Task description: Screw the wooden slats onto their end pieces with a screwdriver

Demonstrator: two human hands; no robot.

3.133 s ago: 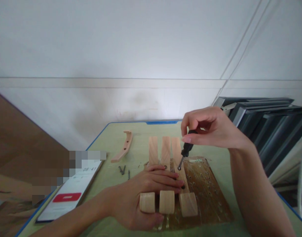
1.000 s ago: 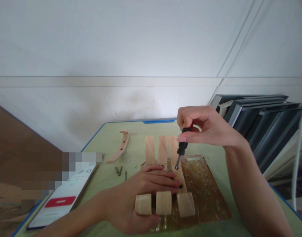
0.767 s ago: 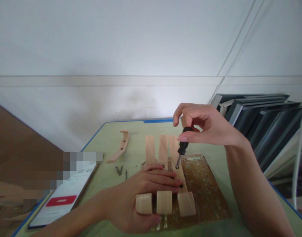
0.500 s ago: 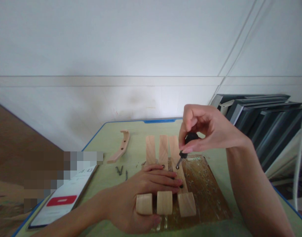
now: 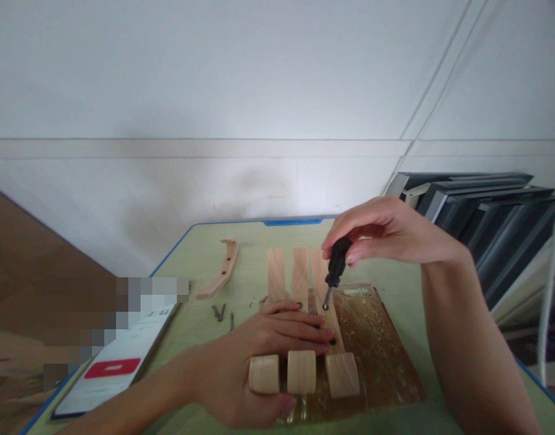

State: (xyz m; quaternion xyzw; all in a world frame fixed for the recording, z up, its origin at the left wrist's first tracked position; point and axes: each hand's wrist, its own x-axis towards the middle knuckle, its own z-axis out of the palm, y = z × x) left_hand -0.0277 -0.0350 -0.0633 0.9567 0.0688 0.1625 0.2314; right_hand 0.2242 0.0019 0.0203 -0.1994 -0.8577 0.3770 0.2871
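Three pale wooden slats (image 5: 299,272) lie side by side on a brown pegboard (image 5: 377,350), their curled ends facing me. My left hand (image 5: 263,350) lies flat across the slats, fingers stretched out and pressing them down. My right hand (image 5: 386,232) pinches the black handle of a small screwdriver (image 5: 334,272). The screwdriver's tip stands on a screw in the rightmost slat (image 5: 325,305), just beyond my left fingertips.
A loose curved wooden piece (image 5: 220,275) lies at the far left of the green table (image 5: 200,254). A few dark screws (image 5: 220,313) lie beside the slats. A phone (image 5: 118,362) with a red button rests at the near left. Dark stacked frames (image 5: 490,223) lean at the right.
My right fingers have shifted round the screwdriver handle, turning it, while its tip stays on the same screw. The left hand has not moved.
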